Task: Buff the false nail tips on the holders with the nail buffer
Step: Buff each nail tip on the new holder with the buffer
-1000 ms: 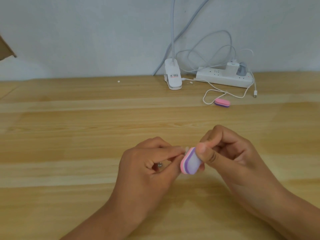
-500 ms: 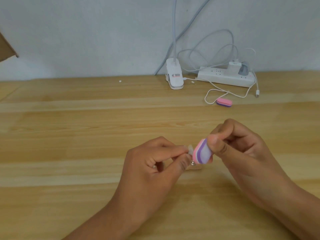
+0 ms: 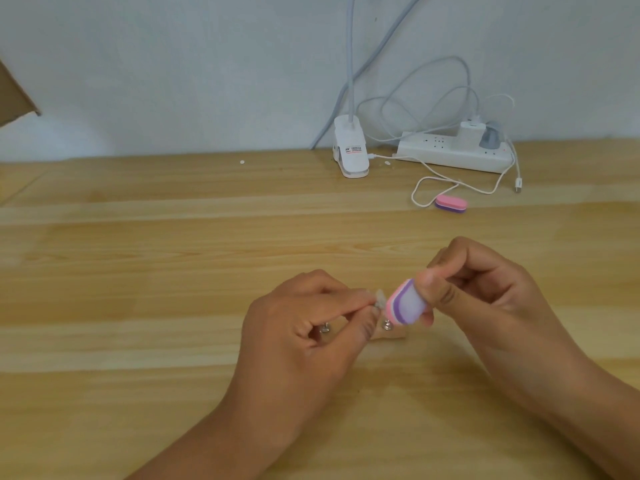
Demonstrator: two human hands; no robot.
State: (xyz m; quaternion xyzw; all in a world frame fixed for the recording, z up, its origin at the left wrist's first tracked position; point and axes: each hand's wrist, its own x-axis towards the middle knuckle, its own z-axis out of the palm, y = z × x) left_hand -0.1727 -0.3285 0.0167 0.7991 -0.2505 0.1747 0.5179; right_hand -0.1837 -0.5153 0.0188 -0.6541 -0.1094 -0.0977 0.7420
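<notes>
Light wooden desk (image 3: pixel 138 271), middle, towards the front edge.
- Left hand (image 3: pixel 298 337): fingers (image 3: pixel 332 299) pinching a small translucent false nail tip (image 3: pixel 380 297) above a tan holder base with metal studs (image 3: pixel 391 336), which is largely hidden.
- Right hand (image 3: pixel 485 299): thumb and fingers pinching an oval pink-and-purple foam nail buffer (image 3: pixel 407 304). Its end is just beside the tip; contact cannot be told.
- Far edge, right: second pink-and-purple buffer (image 3: pixel 450 203), white power strip (image 3: pixel 453 155), white clip-lamp base (image 3: pixel 350 150).
</notes>
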